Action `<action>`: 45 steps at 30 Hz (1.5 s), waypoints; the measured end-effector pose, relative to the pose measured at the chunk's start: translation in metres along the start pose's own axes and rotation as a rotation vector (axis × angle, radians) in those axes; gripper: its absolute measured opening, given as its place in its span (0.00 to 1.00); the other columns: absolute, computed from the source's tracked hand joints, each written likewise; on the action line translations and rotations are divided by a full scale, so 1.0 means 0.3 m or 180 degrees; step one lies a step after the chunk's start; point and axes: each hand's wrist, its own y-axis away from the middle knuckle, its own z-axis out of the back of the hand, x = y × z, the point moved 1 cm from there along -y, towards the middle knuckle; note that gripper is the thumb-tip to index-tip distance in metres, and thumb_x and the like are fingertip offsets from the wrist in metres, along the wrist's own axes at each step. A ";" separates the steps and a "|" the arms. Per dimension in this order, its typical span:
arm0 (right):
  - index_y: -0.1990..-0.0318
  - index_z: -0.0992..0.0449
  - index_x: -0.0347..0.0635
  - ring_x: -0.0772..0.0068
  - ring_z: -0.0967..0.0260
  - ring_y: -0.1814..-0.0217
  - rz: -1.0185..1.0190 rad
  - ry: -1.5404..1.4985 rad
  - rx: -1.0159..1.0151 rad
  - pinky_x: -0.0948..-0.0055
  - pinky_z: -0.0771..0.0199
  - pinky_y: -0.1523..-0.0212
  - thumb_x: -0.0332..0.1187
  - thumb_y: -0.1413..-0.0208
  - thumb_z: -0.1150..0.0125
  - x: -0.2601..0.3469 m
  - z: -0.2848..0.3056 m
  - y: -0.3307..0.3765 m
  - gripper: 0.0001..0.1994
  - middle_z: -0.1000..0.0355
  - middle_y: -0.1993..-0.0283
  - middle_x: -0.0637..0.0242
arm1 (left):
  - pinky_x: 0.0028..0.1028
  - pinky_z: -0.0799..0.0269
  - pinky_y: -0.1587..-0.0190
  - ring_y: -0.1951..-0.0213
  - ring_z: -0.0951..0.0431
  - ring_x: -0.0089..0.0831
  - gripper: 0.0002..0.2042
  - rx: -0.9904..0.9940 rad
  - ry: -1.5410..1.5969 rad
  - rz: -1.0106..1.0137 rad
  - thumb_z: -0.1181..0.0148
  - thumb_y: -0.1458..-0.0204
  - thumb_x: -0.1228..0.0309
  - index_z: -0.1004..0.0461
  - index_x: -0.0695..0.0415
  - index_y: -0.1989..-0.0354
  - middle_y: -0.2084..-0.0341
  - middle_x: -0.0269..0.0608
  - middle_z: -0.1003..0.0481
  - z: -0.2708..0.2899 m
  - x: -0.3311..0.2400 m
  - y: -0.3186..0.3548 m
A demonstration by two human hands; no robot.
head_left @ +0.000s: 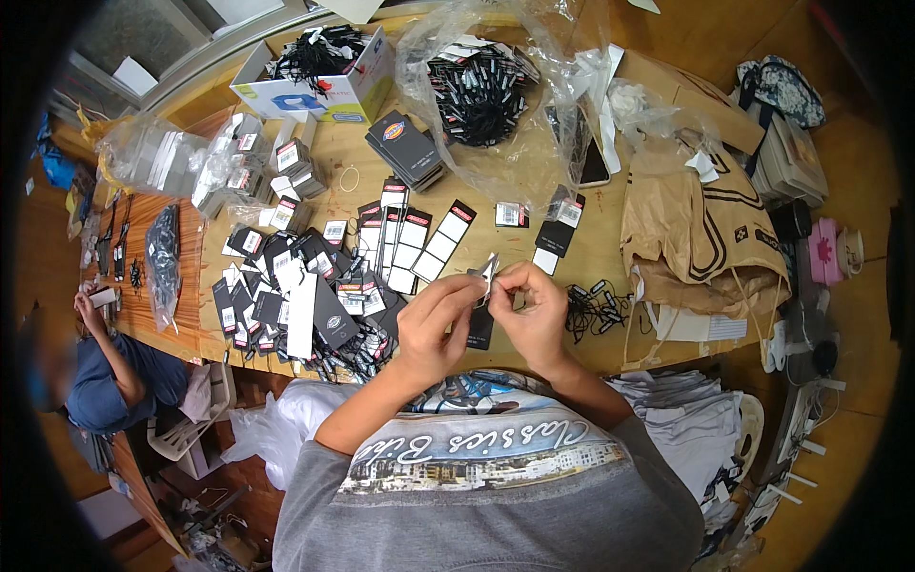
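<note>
Above the table's near edge my hands work close together. My left hand (436, 324) pinches a small hang tag (490, 268), seen nearly edge-on. My right hand (536, 316) is closed just beside it, thumb against fingers; what it grips is too small to make out. Below them lies a black card (479, 330), partly hidden. A pile of black hang tags with white labels (276, 286) spreads to the left, mixed with black tag strings. Several long black-and-white label cards (448, 238) lie beyond my left hand. Loose black strings (596, 311) rest right of my right hand.
A stack of black cards (405, 148) stands far off, beside a clear bag of black strings (481, 91) and a white box of strings (315, 81). A tan paper bag (701, 219) is at right. At left, another person (124, 377) sits at a separate table.
</note>
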 end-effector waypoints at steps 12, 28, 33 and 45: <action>0.75 0.33 0.33 0.71 0.35 0.77 0.0447 0.0347 0.0785 0.78 0.36 0.76 0.19 0.60 0.43 0.043 0.008 -0.037 0.05 0.34 0.76 0.62 | 0.19 0.34 0.64 0.70 0.31 0.22 0.04 0.0217 0.2485 0.1936 0.44 0.59 0.81 0.28 0.65 0.72 0.72 0.38 0.31 0.025 0.083 0.002; 0.63 0.30 0.31 0.77 0.35 0.73 -0.1427 -0.0954 0.1656 0.81 0.34 0.71 0.19 0.53 0.50 -0.024 0.139 -0.040 0.08 0.32 0.70 0.61 | 0.24 0.33 0.68 0.74 0.29 0.26 0.04 -0.0578 0.3110 0.1848 0.51 0.51 0.75 0.37 0.63 0.71 0.80 0.41 0.30 0.088 0.080 -0.012; 0.67 0.33 0.31 0.73 0.34 0.76 -0.1635 -0.1591 0.1226 0.80 0.33 0.72 0.22 0.52 0.50 -0.005 0.121 -0.040 0.05 0.32 0.73 0.58 | 0.20 0.35 0.70 0.75 0.32 0.23 0.04 -0.0216 0.2796 0.2005 0.50 0.52 0.78 0.32 0.65 0.71 0.76 0.39 0.32 0.063 0.065 -0.003; 0.72 0.31 0.32 0.81 0.36 0.82 -0.1203 -0.1442 0.0397 0.86 0.37 0.82 0.26 0.52 0.46 0.020 0.061 -0.013 0.05 0.32 0.81 0.63 | 0.17 0.33 0.67 0.73 0.29 0.20 0.10 0.0122 0.2276 0.2067 0.45 0.59 0.83 0.29 0.65 0.65 0.75 0.37 0.29 -0.002 0.016 -0.001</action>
